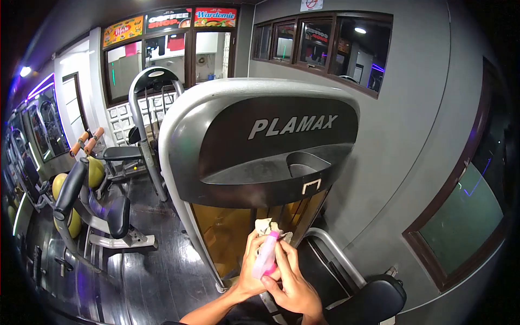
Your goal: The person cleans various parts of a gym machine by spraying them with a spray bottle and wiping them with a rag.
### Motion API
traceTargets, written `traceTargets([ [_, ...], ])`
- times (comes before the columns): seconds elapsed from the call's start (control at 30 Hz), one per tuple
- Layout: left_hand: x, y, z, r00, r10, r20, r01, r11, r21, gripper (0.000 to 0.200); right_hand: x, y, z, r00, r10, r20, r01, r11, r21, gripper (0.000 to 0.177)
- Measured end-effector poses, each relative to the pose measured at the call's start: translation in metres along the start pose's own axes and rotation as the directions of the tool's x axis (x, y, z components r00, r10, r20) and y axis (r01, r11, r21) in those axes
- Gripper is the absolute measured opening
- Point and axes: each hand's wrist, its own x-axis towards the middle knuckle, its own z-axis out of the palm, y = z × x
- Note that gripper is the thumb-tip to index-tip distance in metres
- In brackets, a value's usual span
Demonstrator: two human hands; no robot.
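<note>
A small pink bottle (264, 261) with a brighter pink top is held in front of my body, slanting upward. My right hand (295, 284) is closed around it, thumb near its lower end and fingers along its side. A crumpled pale cloth (264, 225) shows behind the bottle's top. My left hand (248, 268) is closed on the cloth, right against the bottle; part of its fingers is hidden behind the bottle. Both hands are in front of the tinted lower panel of a gym machine (281, 195) marked PLAMAX.
The machine's top has a recessed holder (309, 162). A black padded seat (374, 300) stands close at lower right. At left are another padded machine (116, 216), yellow balls (95, 172) and dark flooring (162, 260). A grey wall (411, 135) with windows borders the right side.
</note>
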Motion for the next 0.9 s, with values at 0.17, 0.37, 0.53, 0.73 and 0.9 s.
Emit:
traceTargets([
  [0.17, 0.003, 0.005, -0.025, 0.989, 0.149, 0.005, -0.149, 0.988, 0.045, 0.067, 0.010, -0.007, -0.005, 0.979, 0.132, -0.158, -0.123, 0.990, 0.069, 0.037],
  [0.37, 0.009, 0.024, -0.054, 0.988, 0.148, 0.052, -0.142, 0.984, -0.108, 0.069, 0.039, 0.026, 0.020, 0.982, 0.169, 0.089, -0.187, 0.756, 0.627, 0.053],
  [0.53, 0.020, 0.040, -0.066, 0.984, 0.180, 0.000, -0.179, 0.975, 0.130, 0.072, 0.050, 0.032, 0.052, 0.960, 0.226, -0.164, -0.077, 0.779, 0.623, 0.030],
  [0.73, 0.024, 0.029, -0.073, 0.975, 0.205, -0.089, -0.177, 0.952, 0.248, 0.072, 0.063, 0.022, 0.068, 0.879, 0.243, -0.410, 0.043, 0.817, 0.575, 0.022],
  [0.9, 0.025, 0.023, -0.077, 0.977, 0.191, -0.090, -0.168, 0.962, 0.213, 0.074, 0.084, 0.007, 0.061, 0.608, 0.460, -0.648, 0.226, 0.681, 0.696, 0.025],
])
